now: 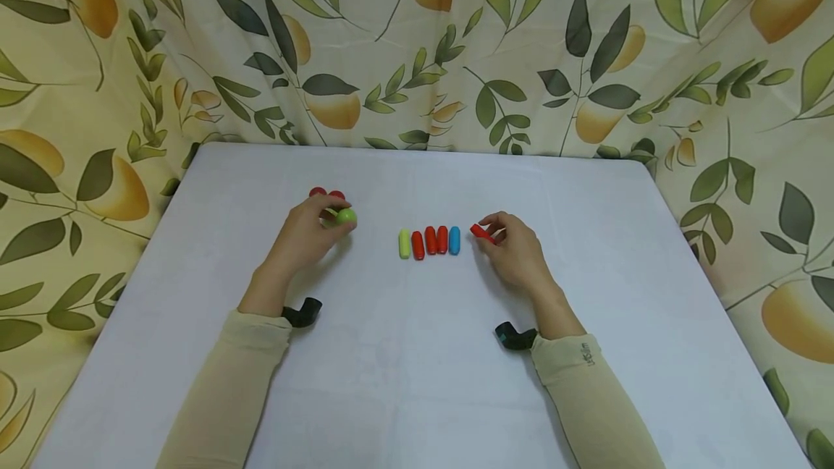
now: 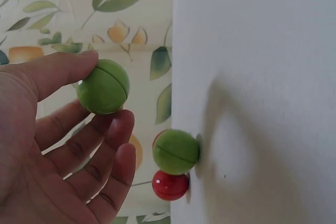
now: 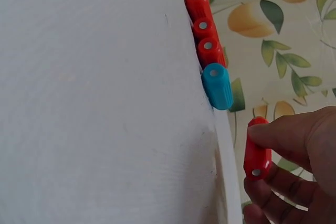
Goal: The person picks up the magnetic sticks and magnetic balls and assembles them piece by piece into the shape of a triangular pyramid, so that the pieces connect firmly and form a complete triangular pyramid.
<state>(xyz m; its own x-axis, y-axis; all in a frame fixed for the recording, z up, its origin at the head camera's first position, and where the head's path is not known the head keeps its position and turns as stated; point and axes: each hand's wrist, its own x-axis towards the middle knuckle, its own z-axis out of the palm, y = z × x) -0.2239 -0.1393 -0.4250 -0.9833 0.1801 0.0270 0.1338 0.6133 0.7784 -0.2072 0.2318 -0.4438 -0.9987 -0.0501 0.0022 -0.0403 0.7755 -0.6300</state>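
Two grips, both occupied, as I read them from my station: the left hand (image 1: 305,229) pinches a green ball (image 2: 103,86) between thumb and fingertips, the right hand (image 1: 519,250) a red stick (image 3: 258,153) between thumb and fingers. Both pieces look lifted off the surface. Ball: smooth, slightly glossy, a fine seam running round it, probably hard plastic. Stick: short, faceted, blunt-ended, with a small greyish disc set in the end that I can see; metal, I suspect, possibly a magnet. Just beyond the left hand sit a second green ball (image 2: 176,151) and two red balls (image 2: 170,186), clustered close. Between the hands five sticks lie roughly side by side: a yellow-green stick (image 1: 405,244), three red sticks (image 1: 431,240), then a blue stick (image 1: 455,240) nearest the right hand, its sides ribbed. Progress, by my judgement: sticks and balls stand sorted into separate groups, none joined to another that I can make out; the held ball and held stick remain to be placed. Outermost, a matte white cover (image 1: 404,353) with faint creases on the table, then a softly folded curtain (image 1: 417,42) printed with leaves and orange fruit.
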